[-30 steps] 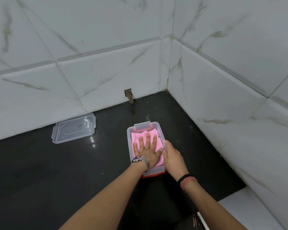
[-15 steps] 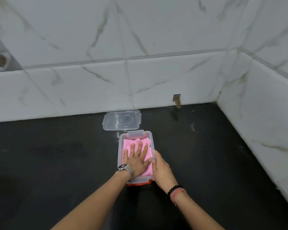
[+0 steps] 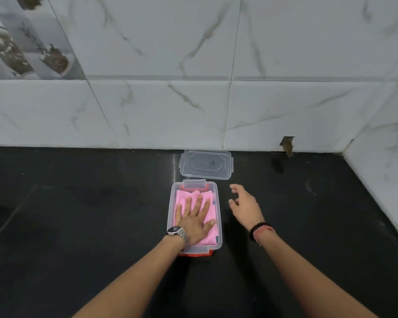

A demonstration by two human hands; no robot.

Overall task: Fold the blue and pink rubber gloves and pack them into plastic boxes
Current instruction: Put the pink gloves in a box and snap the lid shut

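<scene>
**Pink glove pressed down, lid next**

Marble-veined white wall tiles back a glossy black desk, where a clear rectangular plastic box with red clips sits near the middle. Inside it lies the folded pink rubber glove, with a sliver of something darker, perhaps the blue one, showing along the right wall. The left hand lies flat on the pink glove, fingers straight and spread, pressing it into the box. The right hand hovers just beside the box's right wall, fingers relaxed and grasping nothing. A clear plastic lid lies flat just behind the box, against the wall. Packing looks nearly done; closing appears to be the step ahead. That calls for the right hand to fetch the lid, the left to clear out, and the lid to be seated squarely before the clips snap.
</scene>
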